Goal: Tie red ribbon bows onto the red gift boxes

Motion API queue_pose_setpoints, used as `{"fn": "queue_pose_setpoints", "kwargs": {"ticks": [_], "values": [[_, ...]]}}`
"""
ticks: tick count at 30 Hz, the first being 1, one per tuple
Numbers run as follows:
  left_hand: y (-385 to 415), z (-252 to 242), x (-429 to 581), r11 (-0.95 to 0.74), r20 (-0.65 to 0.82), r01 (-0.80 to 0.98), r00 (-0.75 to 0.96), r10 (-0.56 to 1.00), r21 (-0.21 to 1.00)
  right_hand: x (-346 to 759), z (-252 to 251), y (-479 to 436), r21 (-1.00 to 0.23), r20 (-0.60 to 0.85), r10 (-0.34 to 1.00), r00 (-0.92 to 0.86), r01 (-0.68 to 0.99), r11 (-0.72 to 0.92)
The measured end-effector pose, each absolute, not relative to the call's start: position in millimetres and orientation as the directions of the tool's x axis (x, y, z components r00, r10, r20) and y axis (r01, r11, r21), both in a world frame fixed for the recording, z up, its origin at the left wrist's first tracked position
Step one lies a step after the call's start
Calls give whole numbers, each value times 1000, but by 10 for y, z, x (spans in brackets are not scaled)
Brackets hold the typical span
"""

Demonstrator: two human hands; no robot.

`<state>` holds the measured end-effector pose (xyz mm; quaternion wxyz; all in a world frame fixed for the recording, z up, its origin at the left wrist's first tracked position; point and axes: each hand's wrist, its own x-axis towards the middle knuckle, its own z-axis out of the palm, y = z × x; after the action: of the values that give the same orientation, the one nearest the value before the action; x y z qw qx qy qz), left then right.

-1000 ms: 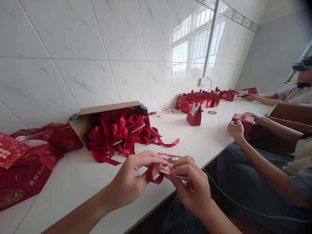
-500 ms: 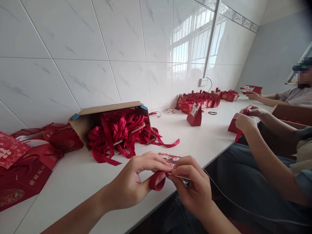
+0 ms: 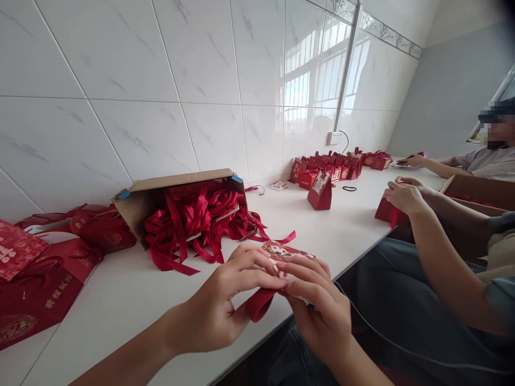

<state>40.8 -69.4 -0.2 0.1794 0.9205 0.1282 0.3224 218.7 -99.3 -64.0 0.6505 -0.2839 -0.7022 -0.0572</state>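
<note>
Near the front edge of the white table, my left hand (image 3: 219, 300) pinches a looped red ribbon (image 3: 260, 304), with the thumb inside the loop. My right hand (image 3: 322, 305) is closed on a red and white printed card (image 3: 287, 251), its fingers lying across it. The fingertips of both hands meet where the ribbon reaches the card. How the ribbon joins the card is hidden under the fingers.
Behind my hands a cardboard box (image 3: 181, 179) lies on its side, spilling red ribbons (image 3: 193, 214). Red bags (image 3: 44, 289) stand at the left. Small red boxes (image 3: 319, 194) stand further back. Two people sit at the right, one person's hands (image 3: 406, 195) on a red box.
My right fingers have spread over the card, and more of its printed face shows. The ribbon loop has tilted and lengthened slightly. At the far right, the held red item has been lowered.
</note>
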Motion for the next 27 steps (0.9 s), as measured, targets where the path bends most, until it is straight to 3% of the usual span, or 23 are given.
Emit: {"fn": "queue_pose_setpoints", "kwargs": {"ticks": [6,14,27], "values": [[-704,-24,410,-904,572,158,727,379,398,2182,-637,-968,-241,962,272,2,470,849],[-687,-69,384,-896,567,135,731,378,423,2191,-650,-966,-289,944,329,-7,460,840],[-713,-40,425,-851,519,150,735,437,504,2169,-647,-941,-268,956,295,11,445,854]]}}
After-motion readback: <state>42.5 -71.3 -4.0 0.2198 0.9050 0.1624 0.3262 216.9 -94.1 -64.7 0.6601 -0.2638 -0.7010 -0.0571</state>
